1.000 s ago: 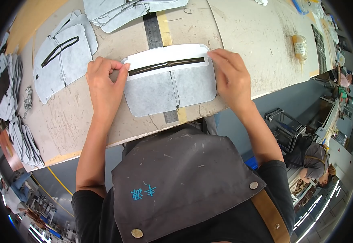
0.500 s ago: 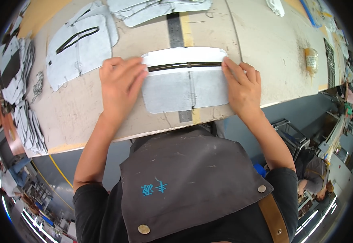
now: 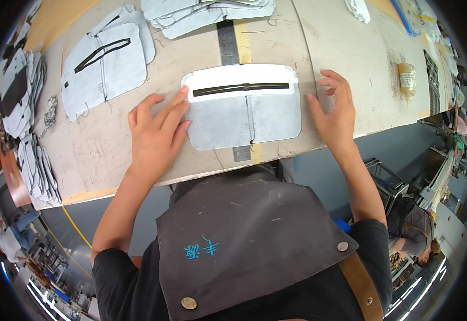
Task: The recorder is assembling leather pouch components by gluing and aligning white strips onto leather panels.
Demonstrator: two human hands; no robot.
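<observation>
A pale grey fabric panel (image 3: pixel 220 120) with rounded corners lies flat on the table in front of me. Across its upper part runs a white strip (image 3: pixel 238 74) with a long black-edged slot (image 3: pixel 241 88) in it. My left hand (image 3: pixel 158 128) is open, its fingertips touching the panel's left edge. Off the right edge, my right hand (image 3: pixel 335 115) hovers with fingers apart and slightly curled, holding nothing. A metal ruler (image 3: pixel 242 154) shows from beneath the panel, beside a yellow strip.
Two overlapping similar panels (image 3: pixel 121 69) lie to the left, and a stack of panels (image 3: pixel 206 16) is at the far side. More bundled pieces (image 3: pixel 40 171) hang at the left edge. A yellowish bottle (image 3: pixel 407 79) lies to the right. A person (image 3: pixel 418 227) is at lower right.
My right hand has let go of the panel's right edge and moved right. My left hand has slid down slightly along the left edge. The white strip now lies flatter.
</observation>
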